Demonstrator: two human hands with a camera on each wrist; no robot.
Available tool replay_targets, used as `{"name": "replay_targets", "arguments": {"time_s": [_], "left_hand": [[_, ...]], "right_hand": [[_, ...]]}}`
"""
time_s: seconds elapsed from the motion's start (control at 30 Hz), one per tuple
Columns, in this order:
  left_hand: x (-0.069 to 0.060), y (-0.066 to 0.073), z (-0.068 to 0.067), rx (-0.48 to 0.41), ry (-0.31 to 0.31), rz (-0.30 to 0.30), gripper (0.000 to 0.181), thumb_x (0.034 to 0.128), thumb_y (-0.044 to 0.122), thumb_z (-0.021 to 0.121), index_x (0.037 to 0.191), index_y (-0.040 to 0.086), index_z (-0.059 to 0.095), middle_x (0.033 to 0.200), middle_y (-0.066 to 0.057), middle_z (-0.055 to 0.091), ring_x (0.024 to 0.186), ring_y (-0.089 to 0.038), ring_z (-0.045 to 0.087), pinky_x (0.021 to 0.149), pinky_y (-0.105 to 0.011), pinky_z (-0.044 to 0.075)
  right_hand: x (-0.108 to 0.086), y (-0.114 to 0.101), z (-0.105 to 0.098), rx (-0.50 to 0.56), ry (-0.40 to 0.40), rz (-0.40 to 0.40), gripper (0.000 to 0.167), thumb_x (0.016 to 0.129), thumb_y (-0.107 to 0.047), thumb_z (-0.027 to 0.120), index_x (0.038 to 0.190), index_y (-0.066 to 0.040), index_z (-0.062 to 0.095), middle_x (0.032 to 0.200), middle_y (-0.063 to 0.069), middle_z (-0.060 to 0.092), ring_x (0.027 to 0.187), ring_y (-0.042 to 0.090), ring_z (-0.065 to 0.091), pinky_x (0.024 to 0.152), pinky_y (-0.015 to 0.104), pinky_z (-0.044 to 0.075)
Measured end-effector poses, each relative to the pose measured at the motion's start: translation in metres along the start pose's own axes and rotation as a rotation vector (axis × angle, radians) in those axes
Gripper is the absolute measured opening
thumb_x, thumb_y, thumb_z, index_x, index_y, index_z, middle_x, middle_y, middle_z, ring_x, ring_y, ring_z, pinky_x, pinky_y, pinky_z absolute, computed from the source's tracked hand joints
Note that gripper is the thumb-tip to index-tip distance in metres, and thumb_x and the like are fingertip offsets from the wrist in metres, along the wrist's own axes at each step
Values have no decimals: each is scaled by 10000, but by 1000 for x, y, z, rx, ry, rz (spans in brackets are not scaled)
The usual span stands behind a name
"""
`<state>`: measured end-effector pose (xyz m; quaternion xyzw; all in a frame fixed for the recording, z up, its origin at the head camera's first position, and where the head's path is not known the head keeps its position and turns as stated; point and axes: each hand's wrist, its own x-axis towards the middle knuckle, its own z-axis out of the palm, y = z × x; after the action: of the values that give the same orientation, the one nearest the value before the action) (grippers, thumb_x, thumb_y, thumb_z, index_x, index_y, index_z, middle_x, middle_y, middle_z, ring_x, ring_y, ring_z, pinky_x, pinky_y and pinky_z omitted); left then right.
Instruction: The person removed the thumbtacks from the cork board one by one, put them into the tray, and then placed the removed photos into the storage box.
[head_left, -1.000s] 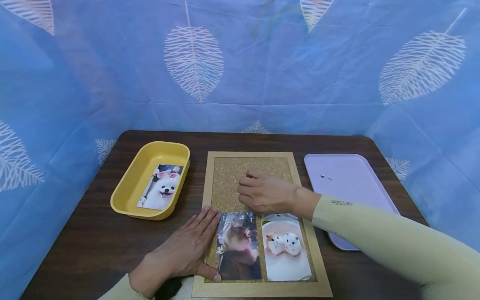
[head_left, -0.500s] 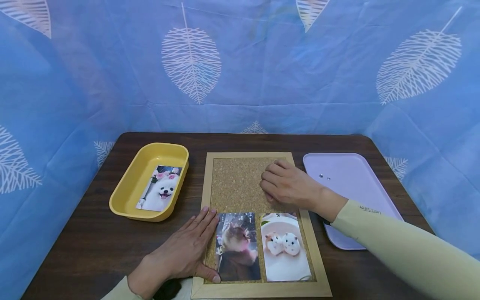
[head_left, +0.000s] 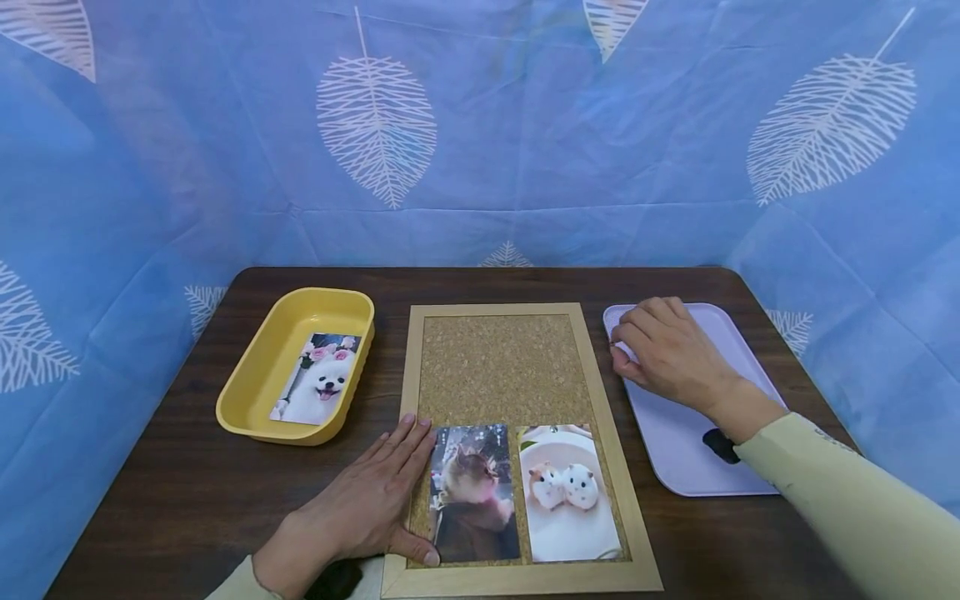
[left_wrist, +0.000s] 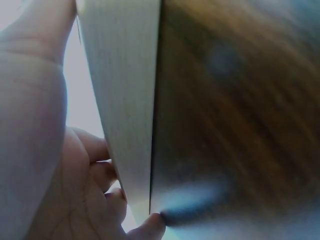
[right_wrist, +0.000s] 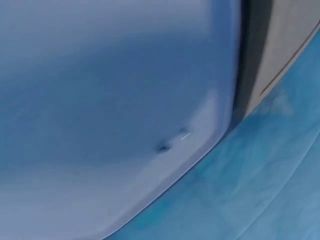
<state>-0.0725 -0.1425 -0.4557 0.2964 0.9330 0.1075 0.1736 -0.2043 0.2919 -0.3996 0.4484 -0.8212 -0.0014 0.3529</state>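
Observation:
My left hand (head_left: 367, 500) rests flat along the left side of a wood-framed cork board (head_left: 498, 362), with its thumb at the corner of a photo of a cat (head_left: 475, 500). In the left wrist view, fingers (left_wrist: 150, 227) touch the board's edge. A photo of two hamsters (head_left: 573, 508) lies beside the cat photo, and a tiny shiny dot shows at its top. Over the far left part of a lilac tray (head_left: 697, 458) is my right hand (head_left: 675, 354), fingers loosely bent, nothing visible in them. Small blurred dark bits (right_wrist: 162, 147) lie on the tray in the right wrist view.
A yellow bin (head_left: 243, 400) stands on the left of the dark wooden table (head_left: 187, 500), a photo of a white dog (head_left: 318, 383) inside it. Blue cloth (head_left: 540, 150) with white leaf prints hangs behind and at the sides.
My right hand has moved right from above the cork board to over the lilac tray, uncovering the board's upper half. The left hand has stayed on the board's left side.

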Motion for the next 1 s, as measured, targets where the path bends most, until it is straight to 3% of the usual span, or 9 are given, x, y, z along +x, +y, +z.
{"name": "replay_targets", "arguments": {"time_s": [0.3, 0.43, 0.53, 0.67, 0.83, 1.0], "left_hand": [[-1, 1, -1, -12, -11, -10, 1423, 680, 974, 595, 1709, 111, 126, 1792, -84, 45, 1654, -299, 18, 1314, -550, 175], [0, 0, -2, -27, -28, -22, 1426, 670, 969, 609, 1710, 120, 129, 1792, -76, 43, 1655, -300, 7, 1317, -551, 162], [0, 0, -2, -33, -31, -26, 1424, 669, 968, 610, 1710, 122, 133, 1793, -75, 46, 1655, -302, 6, 1317, -550, 161], [0, 0, -2, -32, -22, -18, 1417, 675, 966, 604, 1709, 117, 137, 1792, -80, 52, 1654, -304, 15, 1315, -548, 175], [-1, 0, -1, -19, 8, 10, 1407, 691, 956, 600, 1704, 90, 145, 1787, -114, 75, 1651, -317, 39, 1305, -550, 211], [-2, 0, -1, -24, 9, 6, 1405, 694, 959, 590, 1706, 97, 136, 1788, -107, 63, 1652, -311, 28, 1304, -554, 210]], "right_hand": [[-47, 35, -12, -47, -96, 122, 356, 977, -294, 442, 900, -20, 656, 865, 154, 631, 875, 404, 540, 720, 534, 401], [-61, 43, -12, -71, -179, 162, 264, 911, -253, 534, 868, -23, 658, 821, 143, 613, 840, 392, 514, 705, 508, 382], [-69, 46, -11, -104, -251, 203, 162, 830, -199, 678, 820, -39, 660, 766, 116, 601, 790, 362, 500, 672, 482, 364], [-77, 46, -9, -151, -392, 273, 206, 768, -184, 833, 781, -54, 674, 720, 84, 603, 758, 328, 511, 648, 474, 372], [-84, 46, -5, -165, -541, 355, 206, 809, -199, 830, 804, -48, 690, 743, 83, 623, 820, 339, 554, 689, 496, 392], [-87, 46, -2, -163, -564, 381, 188, 819, -197, 812, 828, -39, 709, 758, 86, 638, 837, 338, 558, 715, 501, 387]]}}
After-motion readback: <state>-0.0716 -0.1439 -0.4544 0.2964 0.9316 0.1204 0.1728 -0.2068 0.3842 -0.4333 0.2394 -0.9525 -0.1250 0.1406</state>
